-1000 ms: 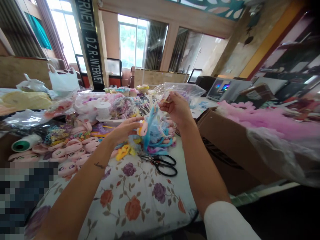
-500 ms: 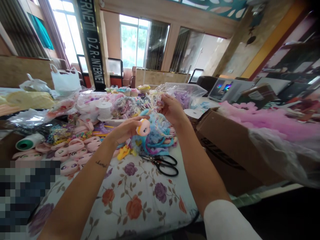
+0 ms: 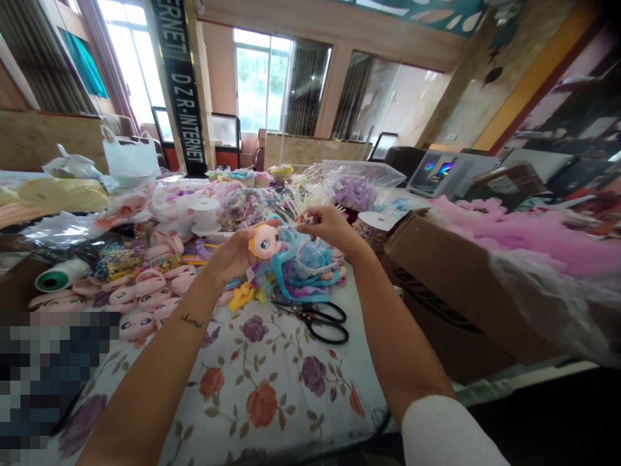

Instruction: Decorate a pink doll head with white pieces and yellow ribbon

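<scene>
My left hand (image 3: 236, 254) is closed around a small doll head (image 3: 264, 242) with a pink face and long blue hair (image 3: 287, 272), held above the table. Beside it, my right hand (image 3: 328, 226) pinches the end of the blue hair, or a small piece on it that I cannot make out. The hair hangs in a loop between both hands. Under them lies a heap of blue-haired doll heads (image 3: 315, 275).
Black scissors (image 3: 324, 320) lie on the floral tablecloth (image 3: 272, 382). Several pink doll faces (image 3: 140, 298) and a green-cored spool (image 3: 61, 277) are at left. Bags of trinkets fill the back. An open cardboard box (image 3: 451, 285) with pink tulle (image 3: 528, 239) stands at right.
My right hand has come down from higher up to the doll's hair. My left hand has turned the doll head so its face shows and raised it slightly.
</scene>
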Demonstrator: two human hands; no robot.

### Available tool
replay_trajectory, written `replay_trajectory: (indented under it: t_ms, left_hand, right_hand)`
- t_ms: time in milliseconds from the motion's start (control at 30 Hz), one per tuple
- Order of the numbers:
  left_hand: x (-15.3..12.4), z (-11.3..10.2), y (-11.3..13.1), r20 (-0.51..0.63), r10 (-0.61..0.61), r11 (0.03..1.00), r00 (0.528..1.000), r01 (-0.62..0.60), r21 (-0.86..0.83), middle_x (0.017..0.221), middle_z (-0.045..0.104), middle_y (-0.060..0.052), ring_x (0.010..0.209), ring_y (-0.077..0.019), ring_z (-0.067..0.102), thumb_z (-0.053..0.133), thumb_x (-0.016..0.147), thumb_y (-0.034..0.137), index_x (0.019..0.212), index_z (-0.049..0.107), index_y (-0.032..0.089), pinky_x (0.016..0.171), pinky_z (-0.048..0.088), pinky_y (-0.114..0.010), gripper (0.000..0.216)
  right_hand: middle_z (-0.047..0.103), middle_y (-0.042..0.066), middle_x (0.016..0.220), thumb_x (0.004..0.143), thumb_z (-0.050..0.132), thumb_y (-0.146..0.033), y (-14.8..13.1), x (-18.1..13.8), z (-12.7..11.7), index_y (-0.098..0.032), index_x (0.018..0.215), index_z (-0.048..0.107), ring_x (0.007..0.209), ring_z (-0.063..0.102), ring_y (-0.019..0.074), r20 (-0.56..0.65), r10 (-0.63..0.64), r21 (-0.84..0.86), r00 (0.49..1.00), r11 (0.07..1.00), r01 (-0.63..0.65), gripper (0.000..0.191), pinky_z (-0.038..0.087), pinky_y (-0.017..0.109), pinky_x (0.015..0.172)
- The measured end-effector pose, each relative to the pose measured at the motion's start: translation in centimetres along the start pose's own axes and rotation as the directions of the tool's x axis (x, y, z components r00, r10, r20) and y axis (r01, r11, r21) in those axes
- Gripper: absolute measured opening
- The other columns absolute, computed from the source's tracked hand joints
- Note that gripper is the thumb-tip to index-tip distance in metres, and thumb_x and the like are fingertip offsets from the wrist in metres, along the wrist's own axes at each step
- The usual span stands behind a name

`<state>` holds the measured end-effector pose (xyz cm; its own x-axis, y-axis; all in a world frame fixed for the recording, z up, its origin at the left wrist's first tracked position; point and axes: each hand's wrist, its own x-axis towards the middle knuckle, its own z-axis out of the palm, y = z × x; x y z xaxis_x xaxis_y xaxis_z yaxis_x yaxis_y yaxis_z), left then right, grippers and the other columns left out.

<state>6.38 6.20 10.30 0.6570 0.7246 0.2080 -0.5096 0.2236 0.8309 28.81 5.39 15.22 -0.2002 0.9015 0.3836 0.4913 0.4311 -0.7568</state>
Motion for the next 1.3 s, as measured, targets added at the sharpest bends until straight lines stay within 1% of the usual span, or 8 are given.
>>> replay_trajectory:
  t_ms: [133,300,633,800,900,1033,1200,1300]
  left_hand:
    - [0.7,-1.5,0.0,-0.166,0.047,0.996,0.985,-0.058,-0.064,0.088,0.069,-0.008,0.083,-0.0186,0.065,0.058,0.075,0.029,0.104,0.062,0.011,0.067,0.053,-0.025,0.034]
    - [1.1,-3.8,-0.4,-0.441,-0.014,1.000,0.898,0.002,-0.029,0.079,0.068,-0.005,0.073,-0.0150,0.065,0.060,0.073,0.028,0.089,0.062,0.013,0.067,0.054,-0.026,0.022]
    - [0.5,-3.4,1.1,-0.433,-0.033,0.978,0.901,0.118,0.171,0.078,0.066,-0.005,0.068,-0.0148,0.062,0.068,0.069,0.023,0.087,0.065,0.014,0.062,0.052,-0.026,0.020]
    - [0.3,2.0,1.2,0.006,0.077,0.822,0.997,-0.067,0.565,0.133,0.048,-0.007,0.104,-0.0206,0.054,0.069,0.071,0.031,0.104,0.066,0.022,0.079,0.048,-0.027,0.035]
    - [1.5,4.6,-0.6,0.098,0.025,0.792,0.995,-0.079,0.605,0.126,0.052,-0.007,0.095,-0.0178,0.056,0.067,0.072,0.034,0.116,0.060,0.025,0.074,0.046,-0.027,0.046]
    - [3.3,3.3,-3.4,0.005,-0.100,0.802,0.995,0.078,0.592,0.083,0.060,-0.002,0.067,-0.0113,0.055,0.066,0.072,0.037,0.114,0.059,0.017,0.062,0.044,-0.024,0.047]
    - [3.0,-1.3,-4.8,-0.170,-0.105,0.800,0.980,0.185,0.571,0.085,0.061,-0.005,0.072,-0.0140,0.055,0.069,0.068,0.035,0.104,0.063,0.014,0.058,0.044,-0.023,0.042]
    - [2.5,-2.0,-4.2,-0.139,-0.104,0.835,0.985,0.162,0.526,0.089,0.061,-0.007,0.074,-0.0146,0.057,0.067,0.071,0.038,0.106,0.062,0.013,0.063,0.046,-0.024,0.044]
  right_hand:
    - [0.046,-0.007,0.043,0.064,0.073,-0.030,0.5,0.1,-1.3,-0.016,0.060,0.062,0.037,0.043,0.0068,-0.209,-0.034,-0.052,0.977,0.998,0.023,0.018,0.033,0.019,0.036]
    - [0.041,-0.010,0.044,0.071,0.070,-0.036,0.2,1.0,-3.8,-0.020,0.058,0.049,0.034,0.041,0.0047,-0.619,0.147,0.409,0.771,0.899,0.157,0.030,0.036,0.017,0.035]
    - [0.063,-0.001,0.068,0.082,0.062,-0.039,-1.7,0.8,-4.0,-0.019,0.066,0.050,0.069,0.069,0.0157,-0.375,0.119,0.629,0.919,0.762,0.158,0.028,0.058,0.031,0.065]
    - [0.063,-0.002,0.064,0.076,0.068,-0.044,-2.4,0.7,-1.3,-0.019,0.071,0.052,0.058,0.064,0.0127,-0.136,0.012,0.616,0.991,0.784,0.074,0.030,0.056,0.027,0.057]
    - [0.062,-0.003,0.064,0.075,0.069,-0.043,-3.3,0.8,0.2,-0.020,0.073,0.053,0.060,0.064,0.0128,-0.033,-0.074,0.657,0.997,0.750,0.078,0.028,0.056,0.027,0.060]
    - [0.058,-0.005,0.062,0.081,0.063,-0.036,-4.2,1.5,-1.1,-0.021,0.069,0.053,0.062,0.062,0.0114,-0.255,-0.098,0.699,0.962,0.669,0.254,0.021,0.056,0.031,0.072]
    - [0.051,-0.008,0.056,0.087,0.055,-0.030,-3.6,1.8,-5.9,-0.022,0.062,0.050,0.063,0.060,0.0073,-0.615,0.016,0.667,0.788,0.543,0.510,0.026,0.052,0.029,0.084]
    - [0.053,-0.008,0.057,0.084,0.058,-0.031,-2.8,1.3,-6.6,-0.021,0.063,0.051,0.061,0.059,0.0075,-0.603,0.073,0.676,0.795,0.576,0.460,0.024,0.053,0.028,0.078]
